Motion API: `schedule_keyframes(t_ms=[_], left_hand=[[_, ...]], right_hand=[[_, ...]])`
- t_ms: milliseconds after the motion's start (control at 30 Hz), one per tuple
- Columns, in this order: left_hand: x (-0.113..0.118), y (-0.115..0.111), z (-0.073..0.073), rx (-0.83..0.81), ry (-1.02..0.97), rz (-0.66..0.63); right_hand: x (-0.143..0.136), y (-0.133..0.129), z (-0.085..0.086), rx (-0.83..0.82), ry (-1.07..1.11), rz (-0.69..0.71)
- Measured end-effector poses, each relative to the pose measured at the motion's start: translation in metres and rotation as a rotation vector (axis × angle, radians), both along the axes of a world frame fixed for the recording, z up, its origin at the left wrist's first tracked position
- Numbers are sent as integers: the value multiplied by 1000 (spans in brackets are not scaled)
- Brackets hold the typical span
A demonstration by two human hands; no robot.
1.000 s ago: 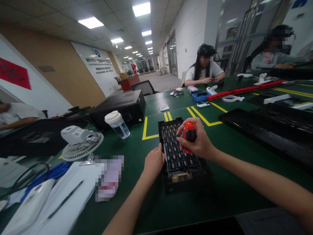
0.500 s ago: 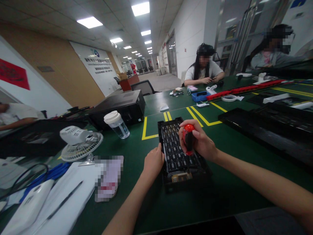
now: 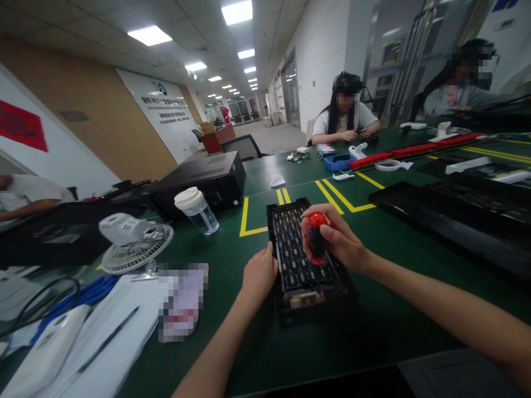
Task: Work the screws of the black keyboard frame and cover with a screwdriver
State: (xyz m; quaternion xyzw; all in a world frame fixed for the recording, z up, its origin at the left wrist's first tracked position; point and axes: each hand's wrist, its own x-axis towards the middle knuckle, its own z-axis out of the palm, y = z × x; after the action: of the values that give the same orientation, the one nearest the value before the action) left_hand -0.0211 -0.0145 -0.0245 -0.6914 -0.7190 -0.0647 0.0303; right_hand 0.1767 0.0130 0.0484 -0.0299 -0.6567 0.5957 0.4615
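A black rectangular case (image 3: 296, 276) with rows of dark cell-like shapes inside lies open on the green table, a small brownish board (image 3: 307, 299) at its near end. My right hand (image 3: 338, 237) is wrapped round the red and black handle of a screwdriver-like tool (image 3: 317, 237), held above the right half of the case; the tool's tip is hard to make out. Against the case's left wall rests my left hand (image 3: 260, 271), its fingers bent round the edge and partly hidden.
Left of the case are a lidded cup (image 3: 199, 213), a white fan (image 3: 139, 249), a clipboard with papers (image 3: 124, 309) and a pen. Behind stands a black box (image 3: 207, 182). Black panels (image 3: 435, 221) lie at right. Across the table sits a person (image 3: 346, 116).
The red and black tool has tilted slightly in my right hand. My left hand keeps its place at the case's left wall. The view has shifted very slightly.
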Motion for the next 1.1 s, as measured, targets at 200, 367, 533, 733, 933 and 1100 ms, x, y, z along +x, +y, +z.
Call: schedule_keyframes(t_ms=[200,367,533,733,933,1100], left_hand=[[0,1,0,-6,-13,-3],[-1,1,-2,3,-2,-7],[-1,0,-2,7,-6,-14],[0,0,0,-1,-5,-6],[0,1,0,-1,-3,-8],[1,0,0,-8,-9,-5]], right_hand=[[3,2,-2,19,-42,-29],[3,2,0,75,-24,-46],[2,2,1,118,-21,-42],[0,2,2,191,-36,-98],[-3,3,1,307,-41,-218],[-6,1,3,291,-31,-210]])
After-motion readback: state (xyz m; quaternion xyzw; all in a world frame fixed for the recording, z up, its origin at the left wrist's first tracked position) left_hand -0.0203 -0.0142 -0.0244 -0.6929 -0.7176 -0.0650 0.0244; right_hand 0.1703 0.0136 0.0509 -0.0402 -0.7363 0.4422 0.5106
